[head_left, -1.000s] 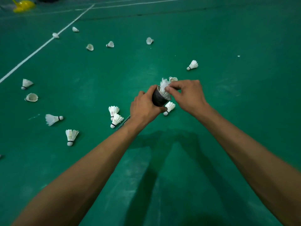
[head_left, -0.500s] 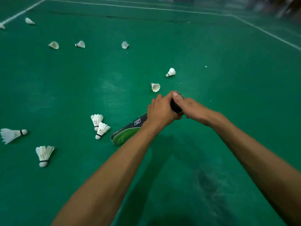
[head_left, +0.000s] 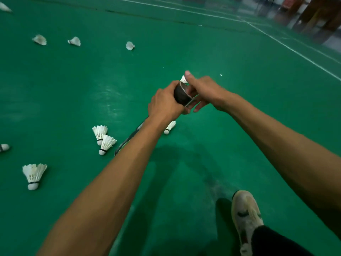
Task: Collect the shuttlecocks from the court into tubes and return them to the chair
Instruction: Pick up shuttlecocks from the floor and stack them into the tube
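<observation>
Left hand (head_left: 166, 106) is wrapped tight round the top of the tube (head_left: 181, 94), fingers curled all the way, so that grip is fully closed on it. The tube's a dark cylinder with a thin pale rim at the open mouth, and its lower end pokes out under the forearm with a green edge and a small label. Right hand (head_left: 204, 91) sits at the mouth, thumb sticking up, fingers loosely bent against the rim; it touches the tube but the grip is slack and can't tell if it's pinching anything. A bit of white feather shows just behind that thumb.

Shuttlecocks are all over the floor (head_left: 239, 126), which is smooth matte green with white lines. Two (head_left: 103, 137) lie touching just left of the tube's bottom, one (head_left: 169, 127) sits under the left wrist, another (head_left: 34, 175) stands cork-down at lower left, and three more (head_left: 74, 41) lie further out. All white feather cones with rounded cork tips. A scuffed white shoe (head_left: 246, 217) is at bottom right.
</observation>
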`<state>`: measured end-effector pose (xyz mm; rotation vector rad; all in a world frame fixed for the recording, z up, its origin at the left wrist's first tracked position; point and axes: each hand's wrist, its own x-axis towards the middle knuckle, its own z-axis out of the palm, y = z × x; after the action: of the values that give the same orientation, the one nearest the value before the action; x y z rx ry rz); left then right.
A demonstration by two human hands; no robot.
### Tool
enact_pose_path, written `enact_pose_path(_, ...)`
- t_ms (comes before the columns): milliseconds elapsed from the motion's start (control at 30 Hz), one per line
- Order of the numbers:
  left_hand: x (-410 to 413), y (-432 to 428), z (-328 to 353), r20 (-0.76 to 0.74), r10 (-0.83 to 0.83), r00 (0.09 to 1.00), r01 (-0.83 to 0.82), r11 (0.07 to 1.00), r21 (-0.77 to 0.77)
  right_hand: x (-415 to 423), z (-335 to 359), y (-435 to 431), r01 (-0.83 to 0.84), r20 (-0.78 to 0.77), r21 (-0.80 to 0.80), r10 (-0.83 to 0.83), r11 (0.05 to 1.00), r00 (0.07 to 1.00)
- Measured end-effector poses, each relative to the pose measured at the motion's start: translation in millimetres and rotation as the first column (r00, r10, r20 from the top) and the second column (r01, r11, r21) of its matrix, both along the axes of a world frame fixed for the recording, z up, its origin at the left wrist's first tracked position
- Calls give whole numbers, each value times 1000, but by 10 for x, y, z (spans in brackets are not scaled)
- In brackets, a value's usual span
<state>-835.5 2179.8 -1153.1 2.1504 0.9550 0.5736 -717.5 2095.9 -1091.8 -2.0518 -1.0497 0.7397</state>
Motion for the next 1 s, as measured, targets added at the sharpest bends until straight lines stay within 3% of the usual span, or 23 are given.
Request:
enact_pose_path(67,-160,126,-83,-14,24,1000,-24,999,34,-138,-70,147,-190,-139,-183,166,965,976)
enact_pose_path(167,-415,259,-224,-96,81,992,-73,994,83,-431,-201,383,-362,-251,-324,290,874,924)
enact_pose_path(267,-574,376,-384,-161,123,979,-107,989,103,-502,-361,559,-484,-333,-322,381,814,863)
enact_pose_path(333,-617,444,-435,-191,149,970,-128,985,119,-413,-519,639,-505,-439,-216,378,836,815)
enact_pose_path(400,-591,511,-437,-214,193,957,-166,976,140,-271,-733,740,-373,-564,-10,303,928,768)
enact_pose_path(467,-496,554,-446,-239,226,944,-197,971,138,-93,-980,865,20,-677,139,80,990,731)
enact_pose_path(500,-436,552,-464,-257,233,938,-205,970,132,12,-1115,923,250,-698,142,-83,958,711)
enact_pose_path(567,-301,533,-537,-303,236,923,-206,970,126,227,-1405,986,518,-598,70,-380,852,706)
enact_pose_path(633,-175,514,-625,-354,235,905,-195,970,146,414,-1710,991,491,-395,-35,-464,870,793)
enact_pose_path(700,-80,520,-679,-396,239,887,-186,968,167,594,-1974,990,294,-207,-183,-329,938,921)
enact_pose_path(767,-49,573,-705,-422,245,873,-191,967,167,747,-2163,1007,153,-54,-333,-180,930,982)
enact_pose_path(833,-72,640,-720,-434,264,861,-215,963,160,872,-2310,1078,101,76,-389,-77,916,994)
enact_pose_path(1000,-226,775,-728,-471,340,814,-302,940,157,998,-2637,1372,-7,154,-479,93,878,984)
